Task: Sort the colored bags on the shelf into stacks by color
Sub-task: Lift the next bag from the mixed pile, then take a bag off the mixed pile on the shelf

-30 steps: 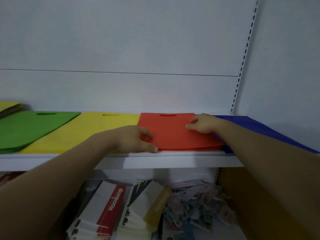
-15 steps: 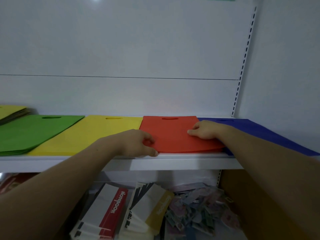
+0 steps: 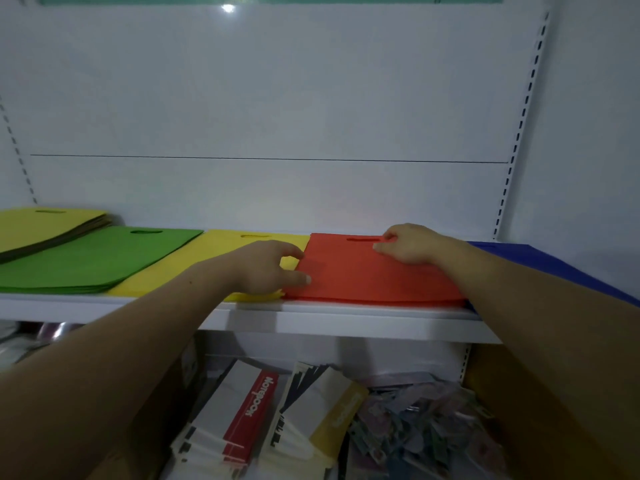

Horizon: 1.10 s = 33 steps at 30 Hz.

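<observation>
Both hands are on the red bags (image 3: 374, 275), one at each side of the stack. The left hand (image 3: 266, 268) lies at the left edge, thumb stretched over the top bag near the front corner and forefinger curled down to the same edge farther back; whether it pinches a bag or only braces the edge, I cannot tell. The right hand (image 3: 412, 244) rests on the top bag at the back, just beside the handle slot (image 3: 363, 239), fingers curled and thumb tip on the fabric (pinch or plain press, the view does not settle it). The stack lies flat on the white shelf (image 3: 346, 323), front edge near the shelf's lip, slot toward the back wall.

Touching it on the left is a yellow stack (image 3: 207, 258), under the left wrist, then a green stack (image 3: 97, 258), both flat. At the far left a second yellow pile (image 3: 41, 223) sits by the green one's back corner, darker layers showing under its top bag. To the right of the red lie blue bags (image 3: 540, 261), partly hidden by the right forearm. A slotted upright (image 3: 519, 133) runs up the wall. Below the shelf are notebooks (image 3: 252, 410), one with a red spine, beside a heap of small packets (image 3: 415, 427).
</observation>
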Tool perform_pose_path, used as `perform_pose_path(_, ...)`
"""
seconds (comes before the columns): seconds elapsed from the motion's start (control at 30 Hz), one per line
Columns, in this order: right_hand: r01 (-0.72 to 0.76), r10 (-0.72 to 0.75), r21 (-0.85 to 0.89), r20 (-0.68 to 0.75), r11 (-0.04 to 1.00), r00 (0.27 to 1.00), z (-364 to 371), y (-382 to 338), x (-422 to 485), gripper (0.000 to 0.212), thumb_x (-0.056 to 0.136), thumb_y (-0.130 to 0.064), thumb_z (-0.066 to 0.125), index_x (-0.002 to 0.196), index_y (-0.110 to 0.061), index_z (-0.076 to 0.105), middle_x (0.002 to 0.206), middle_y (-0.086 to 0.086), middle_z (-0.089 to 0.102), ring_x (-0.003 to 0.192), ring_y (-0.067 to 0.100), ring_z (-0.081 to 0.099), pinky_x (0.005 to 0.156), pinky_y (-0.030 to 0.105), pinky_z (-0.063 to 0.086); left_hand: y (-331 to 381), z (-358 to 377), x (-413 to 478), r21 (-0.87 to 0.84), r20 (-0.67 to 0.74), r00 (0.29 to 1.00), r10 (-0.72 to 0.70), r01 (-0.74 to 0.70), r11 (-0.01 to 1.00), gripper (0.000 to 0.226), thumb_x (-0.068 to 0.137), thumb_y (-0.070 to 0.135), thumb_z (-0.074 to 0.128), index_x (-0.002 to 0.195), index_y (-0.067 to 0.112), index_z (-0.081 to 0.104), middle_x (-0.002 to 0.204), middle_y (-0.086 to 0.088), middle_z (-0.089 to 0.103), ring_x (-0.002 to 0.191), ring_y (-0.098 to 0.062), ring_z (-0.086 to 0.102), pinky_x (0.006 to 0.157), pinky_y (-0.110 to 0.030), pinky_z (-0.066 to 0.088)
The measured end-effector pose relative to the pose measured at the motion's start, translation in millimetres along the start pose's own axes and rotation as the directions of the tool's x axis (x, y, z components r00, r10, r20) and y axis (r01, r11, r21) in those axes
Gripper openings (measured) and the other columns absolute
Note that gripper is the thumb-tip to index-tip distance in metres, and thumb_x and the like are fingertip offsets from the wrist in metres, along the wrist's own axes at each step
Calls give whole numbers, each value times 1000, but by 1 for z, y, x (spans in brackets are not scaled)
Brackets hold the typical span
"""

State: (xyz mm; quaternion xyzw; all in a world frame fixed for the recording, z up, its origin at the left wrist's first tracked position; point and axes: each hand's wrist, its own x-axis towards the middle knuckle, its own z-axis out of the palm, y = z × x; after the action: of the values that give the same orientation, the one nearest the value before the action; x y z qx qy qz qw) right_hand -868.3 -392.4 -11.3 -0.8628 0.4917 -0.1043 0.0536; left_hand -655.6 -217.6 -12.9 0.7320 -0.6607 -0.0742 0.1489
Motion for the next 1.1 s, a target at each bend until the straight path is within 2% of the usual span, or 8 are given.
perform_pose_path(0.1,40,-40,13,-13,999,999,1,-22,3,62,94,-52,46,141,-12,43,148,8,40,134,25,39,106,31,32,-14,-9,-13,7,-43,999,-19,19,1000,61,84,51,60,138,27,43,148,4,38,132,-17,38,104,-30,31)
perform_pose_path(0.33,117,-117,26,-31,993,993,4,-110,16,65,94,-53,47,143,-12,39,150,10,37,135,26,37,107,31,31,-81,-43,-54,-4,-93,991,-92,92,996,61,85,46,62,139,26,42,148,2,37,127,-18,42,98,-27,32)
perform_pose_path(0.6,230,-229,97,-21,968,973,30,-280,31,67,94,-54,45,146,-13,34,151,9,34,136,27,35,106,34,32,-209,-98,-125,15,-166,962,-218,223,975,61,86,47,60,140,26,40,149,0,35,128,-19,41,94,-26,32)
perform_pose_path(0.73,293,-294,121,-17,948,956,46,-373,37,68,94,-55,44,147,-13,33,151,9,34,136,27,35,105,33,32,-279,-125,-168,34,-195,942,-272,284,958,66,86,49,60,143,26,36,152,1,31,136,-20,33,106,-32,29)
perform_pose_path(0.8,325,-326,123,-15,938,945,56,-416,39,67,94,-55,45,146,-13,34,151,9,35,136,27,36,105,32,32,-309,-136,-189,20,-214,928,-306,317,948,67,86,48,60,143,24,35,149,-1,36,130,-21,41,105,-34,35)
perform_pose_path(0.9,368,-370,115,-5,923,929,72,-474,46,67,93,-55,47,145,-14,35,150,9,37,135,27,38,104,32,33,-351,-148,-215,-43,-225,910,-349,348,936,66,85,47,61,142,25,36,144,-1,42,116,-20,53,92,-32,45)
perform_pose_path(1.03,418,-423,112,31,902,905,92,-536,63,65,93,-54,47,144,-14,38,148,9,40,132,27,40,100,31,35,-403,-159,-232,-52,-264,879,-398,399,916,65,86,48,60,142,25,36,147,2,40,129,-19,43,104,-34,37)
perform_pose_path(1.1,437,-444,97,52,894,895,101,-560,75,66,94,-55,45,145,-14,36,150,8,36,134,26,38,102,31,34,-426,-164,-233,-62,-279,864,-420,420,905,65,85,48,60,142,26,37,145,2,41,126,-19,45,100,-33,39)
